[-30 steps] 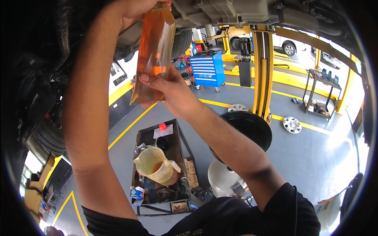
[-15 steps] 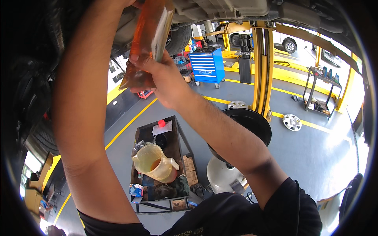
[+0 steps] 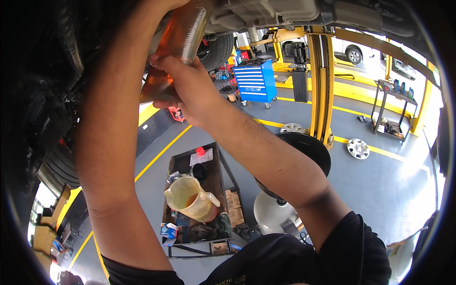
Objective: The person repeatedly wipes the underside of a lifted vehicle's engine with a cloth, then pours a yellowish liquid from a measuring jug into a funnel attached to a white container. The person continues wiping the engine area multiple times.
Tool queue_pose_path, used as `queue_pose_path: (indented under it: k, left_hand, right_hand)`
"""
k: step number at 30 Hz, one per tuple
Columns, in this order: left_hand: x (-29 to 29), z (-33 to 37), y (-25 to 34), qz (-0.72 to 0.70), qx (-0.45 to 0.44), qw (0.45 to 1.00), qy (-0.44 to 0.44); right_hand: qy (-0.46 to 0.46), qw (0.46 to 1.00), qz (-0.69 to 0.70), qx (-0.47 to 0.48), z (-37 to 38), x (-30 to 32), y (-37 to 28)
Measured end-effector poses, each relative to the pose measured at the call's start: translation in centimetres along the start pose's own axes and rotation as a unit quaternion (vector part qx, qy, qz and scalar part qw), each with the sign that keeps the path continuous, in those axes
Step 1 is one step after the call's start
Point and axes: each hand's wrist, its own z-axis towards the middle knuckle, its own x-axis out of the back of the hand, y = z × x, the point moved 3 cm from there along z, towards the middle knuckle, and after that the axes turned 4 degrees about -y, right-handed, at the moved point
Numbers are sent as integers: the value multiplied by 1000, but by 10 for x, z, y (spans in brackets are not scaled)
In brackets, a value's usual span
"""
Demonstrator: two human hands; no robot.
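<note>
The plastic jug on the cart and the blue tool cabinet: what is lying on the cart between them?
In the head view, between the plastic jug and the blue tool cabinet, the cart carries a round black part, white paper and a small red cap; beyond is bare grey floor.

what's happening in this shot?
A person stands under a raised car and holds a clear measuring container of amber fluid up against its underbody. The right hand grips the container's side; the left hand is out of sight at the top. Below, a cart carries a pitcher holding amber liquid, beside an oil drain pan.
</note>
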Motion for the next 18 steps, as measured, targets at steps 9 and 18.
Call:
queue_pose_path:
  k: [9, 18]
  left_hand:
    - [-5, -16, -15, -140, -27, 987, -74]
    - [-23, -3, -32, -195, -31, 980, 5]
  right_hand:
    - [50, 995, -92, 0, -3, 1, -11]
    - [52, 985, -161, -27, -4, 15, -18]
